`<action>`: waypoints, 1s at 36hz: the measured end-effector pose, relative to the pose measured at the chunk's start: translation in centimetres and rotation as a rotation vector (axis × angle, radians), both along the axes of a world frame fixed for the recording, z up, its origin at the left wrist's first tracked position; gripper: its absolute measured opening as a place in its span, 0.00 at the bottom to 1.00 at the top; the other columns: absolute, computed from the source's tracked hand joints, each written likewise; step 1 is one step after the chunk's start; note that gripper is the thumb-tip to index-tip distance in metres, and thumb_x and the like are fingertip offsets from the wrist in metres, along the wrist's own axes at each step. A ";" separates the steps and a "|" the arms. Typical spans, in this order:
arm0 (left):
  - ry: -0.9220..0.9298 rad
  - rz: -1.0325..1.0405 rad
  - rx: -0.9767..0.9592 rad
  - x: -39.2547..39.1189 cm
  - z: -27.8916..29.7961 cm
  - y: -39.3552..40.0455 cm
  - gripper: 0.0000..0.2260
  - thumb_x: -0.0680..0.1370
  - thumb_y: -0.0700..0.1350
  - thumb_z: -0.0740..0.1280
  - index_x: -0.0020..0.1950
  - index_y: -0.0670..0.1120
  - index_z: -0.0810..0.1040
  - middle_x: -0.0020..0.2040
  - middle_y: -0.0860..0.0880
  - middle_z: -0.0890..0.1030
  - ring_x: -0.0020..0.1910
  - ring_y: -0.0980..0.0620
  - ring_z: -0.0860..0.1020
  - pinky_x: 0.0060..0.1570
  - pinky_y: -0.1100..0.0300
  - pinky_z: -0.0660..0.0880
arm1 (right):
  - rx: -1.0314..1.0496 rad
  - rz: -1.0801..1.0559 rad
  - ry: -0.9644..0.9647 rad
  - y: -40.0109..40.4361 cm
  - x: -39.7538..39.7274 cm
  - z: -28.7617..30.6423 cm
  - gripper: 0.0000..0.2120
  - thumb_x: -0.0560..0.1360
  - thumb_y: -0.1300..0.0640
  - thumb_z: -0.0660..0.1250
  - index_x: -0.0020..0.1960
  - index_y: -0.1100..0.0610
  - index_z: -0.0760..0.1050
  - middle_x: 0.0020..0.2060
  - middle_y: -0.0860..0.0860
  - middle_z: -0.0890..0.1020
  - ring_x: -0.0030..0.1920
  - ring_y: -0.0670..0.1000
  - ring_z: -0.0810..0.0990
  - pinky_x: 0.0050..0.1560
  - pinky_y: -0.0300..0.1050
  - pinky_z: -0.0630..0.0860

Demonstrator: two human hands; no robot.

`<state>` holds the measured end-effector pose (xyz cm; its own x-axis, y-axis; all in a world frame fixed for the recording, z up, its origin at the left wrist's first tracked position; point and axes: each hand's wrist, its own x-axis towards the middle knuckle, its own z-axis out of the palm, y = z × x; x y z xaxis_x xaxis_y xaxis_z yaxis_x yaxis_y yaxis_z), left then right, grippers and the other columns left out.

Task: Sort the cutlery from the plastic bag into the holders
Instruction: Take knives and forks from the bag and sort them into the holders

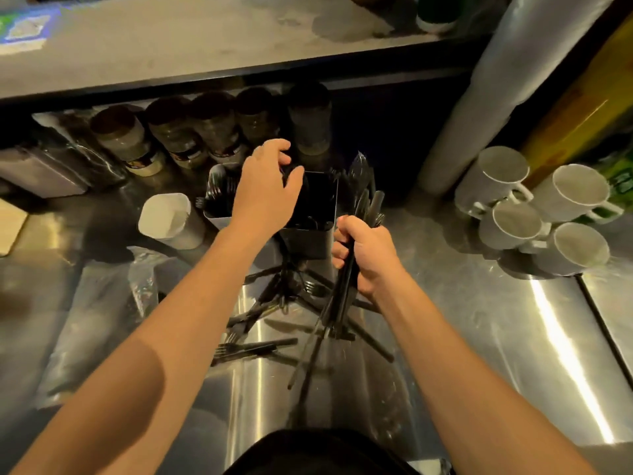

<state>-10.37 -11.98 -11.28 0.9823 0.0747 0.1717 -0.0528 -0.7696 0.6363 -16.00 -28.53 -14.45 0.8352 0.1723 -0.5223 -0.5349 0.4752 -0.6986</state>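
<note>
My right hand [363,255] grips a bundle of black cutlery [363,186], its ends pointing up just right of a black square holder [317,231]. My left hand [269,186] reaches over the far left corner of that holder, its fingers curled at the rim. A second holder [214,214], partly hidden behind my left wrist, has cutlery in it. Loose black forks and knives [274,303] lie scattered on the steel counter between my forearms. A crumpled clear plastic bag [99,303] lies on the counter at the left.
A white square container [168,217] stands left of the holders. Several jars [178,132] line the back under a shelf [205,46]. Several white mugs [534,207] lie stacked at the right beside a large wrapped roll [507,84].
</note>
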 end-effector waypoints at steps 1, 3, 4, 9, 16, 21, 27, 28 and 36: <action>-0.028 -0.014 0.000 -0.2 0.2 -0.4 0.16 0.81 0.50 0.64 0.68 0.48 0.71 0.57 0.52 0.75 0.55 0.48 0.75 0.58 0.49 0.76 | -0.003 0.028 -0.014 0.0 0.0 0.1 0.13 0.77 0.63 0.63 0.35 0.54 0.67 0.28 0.49 0.66 0.26 0.47 0.65 0.25 0.41 0.62; -0.064 -0.045 0.066 -0.4 0.5 -1.3 0.12 0.82 0.50 0.63 0.63 0.47 0.75 0.58 0.50 0.75 0.57 0.49 0.73 0.59 0.54 0.73 | -0.032 0.063 -0.035 0.2 -0.1 0.2 0.13 0.78 0.62 0.63 0.36 0.55 0.67 0.27 0.50 0.66 0.25 0.47 0.65 0.25 0.41 0.62; -0.063 -0.055 0.065 -0.4 0.8 -1.6 0.10 0.82 0.49 0.62 0.61 0.48 0.76 0.57 0.50 0.76 0.58 0.49 0.73 0.59 0.56 0.72 | -0.049 0.068 -0.046 0.4 -0.1 0.3 0.13 0.78 0.62 0.64 0.36 0.55 0.67 0.27 0.50 0.67 0.25 0.47 0.65 0.25 0.40 0.62; 0.156 -0.070 -0.225 -0.5 1.4 -2.4 0.10 0.84 0.53 0.57 0.57 0.52 0.75 0.53 0.50 0.80 0.49 0.55 0.78 0.48 0.61 0.74 | -0.093 0.081 -0.090 1.4 -0.2 0.1 0.13 0.78 0.64 0.63 0.35 0.56 0.67 0.28 0.52 0.65 0.24 0.48 0.64 0.26 0.40 0.60; 0.346 -0.117 -0.101 -0.5 -1.1 -2.3 0.12 0.85 0.46 0.56 0.59 0.45 0.78 0.54 0.49 0.80 0.53 0.53 0.76 0.55 0.58 0.72 | -0.078 0.102 -0.076 1.6 -0.8 0.3 0.13 0.78 0.65 0.63 0.36 0.56 0.68 0.27 0.51 0.66 0.24 0.48 0.65 0.24 0.41 0.63; 0.459 -0.143 0.056 -0.8 -3.1 -1.9 0.07 0.84 0.47 0.60 0.56 0.53 0.78 0.53 0.50 0.81 0.50 0.52 0.78 0.49 0.57 0.73 | -0.069 0.079 -0.038 1.6 -1.0 0.5 0.12 0.78 0.65 0.63 0.36 0.56 0.68 0.28 0.50 0.68 0.25 0.47 0.66 0.23 0.40 0.63; 0.207 -0.040 -0.302 -1.2 -0.9 -1.9 0.13 0.85 0.51 0.55 0.57 0.50 0.78 0.53 0.53 0.81 0.55 0.52 0.77 0.60 0.49 0.75 | -0.237 0.115 -0.095 1.5 -1.3 0.6 0.10 0.77 0.64 0.65 0.38 0.58 0.70 0.27 0.52 0.68 0.25 0.49 0.67 0.25 0.41 0.65; 0.284 -0.068 -0.489 -1.4 0.0 -2.0 0.14 0.85 0.54 0.54 0.57 0.50 0.78 0.53 0.51 0.82 0.54 0.49 0.79 0.59 0.48 0.77 | -0.294 0.129 -0.124 1.7 -1.4 0.7 0.08 0.76 0.63 0.66 0.39 0.59 0.70 0.27 0.52 0.68 0.25 0.49 0.67 0.25 0.41 0.65; 0.386 -0.125 -0.656 -2.9 1.9 -0.3 0.09 0.85 0.47 0.58 0.61 0.49 0.76 0.51 0.52 0.86 0.43 0.57 0.83 0.34 0.63 0.75 | -0.408 0.217 -0.265 3.4 -2.1 1.2 0.04 0.72 0.65 0.66 0.44 0.58 0.74 0.28 0.53 0.71 0.26 0.51 0.70 0.28 0.45 0.67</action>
